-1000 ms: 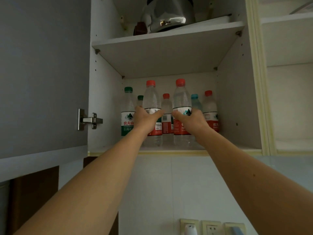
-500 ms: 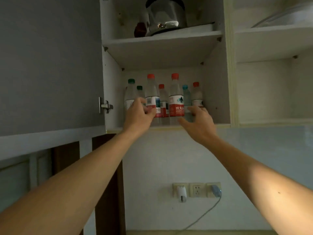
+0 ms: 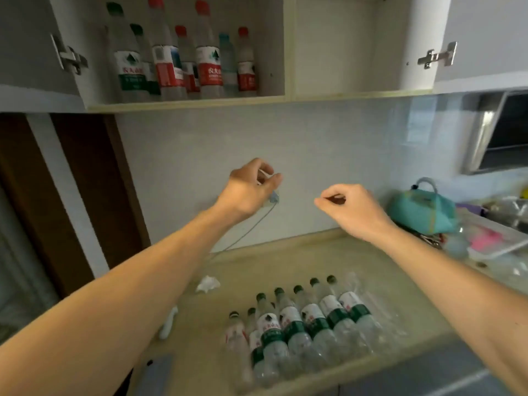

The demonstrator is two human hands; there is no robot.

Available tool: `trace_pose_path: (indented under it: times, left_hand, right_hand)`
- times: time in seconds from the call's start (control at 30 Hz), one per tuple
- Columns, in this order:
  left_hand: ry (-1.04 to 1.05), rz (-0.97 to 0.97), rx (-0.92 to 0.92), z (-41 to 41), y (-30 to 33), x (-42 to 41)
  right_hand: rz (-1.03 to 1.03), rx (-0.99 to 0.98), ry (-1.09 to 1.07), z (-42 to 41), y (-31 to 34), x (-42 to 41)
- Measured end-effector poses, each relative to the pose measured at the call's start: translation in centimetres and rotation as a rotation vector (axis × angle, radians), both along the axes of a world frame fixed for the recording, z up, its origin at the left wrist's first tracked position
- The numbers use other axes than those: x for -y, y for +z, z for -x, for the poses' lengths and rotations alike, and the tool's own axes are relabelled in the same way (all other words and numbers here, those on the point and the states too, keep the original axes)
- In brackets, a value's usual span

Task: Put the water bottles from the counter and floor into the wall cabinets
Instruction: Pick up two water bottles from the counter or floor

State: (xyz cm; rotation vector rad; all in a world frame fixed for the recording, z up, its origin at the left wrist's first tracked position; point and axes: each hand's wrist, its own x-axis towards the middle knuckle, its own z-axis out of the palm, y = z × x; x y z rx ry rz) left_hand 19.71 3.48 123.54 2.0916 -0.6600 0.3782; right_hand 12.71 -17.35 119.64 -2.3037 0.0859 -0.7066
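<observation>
At the upper left, the white wall cabinet (image 3: 183, 105) stands with its grey door (image 3: 31, 44) swung open. On its bottom shelf I count seven clear plastic water bottles (image 3: 185, 61): two with green caps at the left, four with red caps, and one with a pale blue cap near the right end. They stand upright in two loose rows, touching or nearly so. The next cabinet compartment (image 3: 354, 52) to the right is also open.

Below, both bare arms reach forward in mid-air in front of the pale tiled wall (image 3: 177, 155). The left hand (image 3: 250, 190) hangs with fingers loosely curled and grasps nothing; it partly hides a wall socket and a thin grey cable (image 3: 245, 232) that runs down to the counter. The right hand (image 3: 347, 208) is likewise loosely curled, thumb close to the forefinger, and holds nothing.

On the beige stone counter (image 3: 285, 258) lie a crumpled white tissue (image 3: 208, 283) and a group of green-capped clear bottles (image 3: 303, 324) partly in torn plastic wrap; seven caps seem to show, though blur makes the count uncertain. Further right sits a teal fabric bag (image 3: 423, 208).
</observation>
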Motion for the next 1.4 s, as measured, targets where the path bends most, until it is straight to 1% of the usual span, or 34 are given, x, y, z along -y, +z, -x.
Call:
trace_pose_path:
  times: [0.1,0.17,0.33,0.4,0.5,0.6,0.7,0.87,0.97,1.07,1.17,1.27,1.4]
  left_hand:
    - [-0.103,-0.075,-0.044,2.4,-4.2,3.6]
    - [-0.16,-0.108,-0.107,4.0,-7.7,5.9]
    - [-0.196,-0.215,-0.281,7.4,-18.0,11.9]
    - [-0.193,-0.215,-0.372,8.5,-22.3,14.2]
    - [-0.175,-0.164,-0.551,10.0,-29.6,17.8]
    - [-0.139,-0.165,-0.66,11.4,-38.5,21.4]
    - [-0.082,-0.182,-0.74,12.7,-48.1,24.0]
    - [0.012,-0.255,-0.862,15.8,-64.6,25.4]
    - [0.09,-0.347,-0.911,16.7,-74.2,25.0]
    - [0.159,-0.398,-0.891,16.5,-83.2,24.5]
    - [0.177,-0.391,-0.904,15.9,-91.9,24.0]
    - [0.211,-0.395,-0.879,15.1,-100.5,23.6]
    - [0.25,-0.347,-0.888,14.2,-110.3,23.9]
  right_hand:
    - [0.018,-0.059,-0.04,3.3,-3.1,3.6]
    - [0.015,-0.095,-0.068,5.1,-5.8,5.9]
    - [-0.053,-0.229,-0.048,8.7,-15.3,11.3]
    - [-0.081,-0.311,-0.028,9.9,-19.6,13.8]
    - [-0.132,-0.431,0.018,11.3,-26.6,17.6]
    - [-0.144,-0.537,0.034,13.1,-35.0,20.9]
    - [-0.199,-0.642,-0.007,14.9,-44.5,23.5]
    - [-0.198,-0.815,-0.053,17.2,-60.8,25.3]
    - [-0.24,-0.819,-0.062,17.9,-70.4,25.7]
    - [-0.287,-0.823,-0.085,17.8,-79.8,25.8]
    - [-0.356,-0.847,-0.111,16.8,-88.9,25.0]
    - [-0.405,-0.862,-0.136,15.5,-97.7,23.7]
    - [-0.37,-0.866,-0.145,14.2,-107.2,22.5]
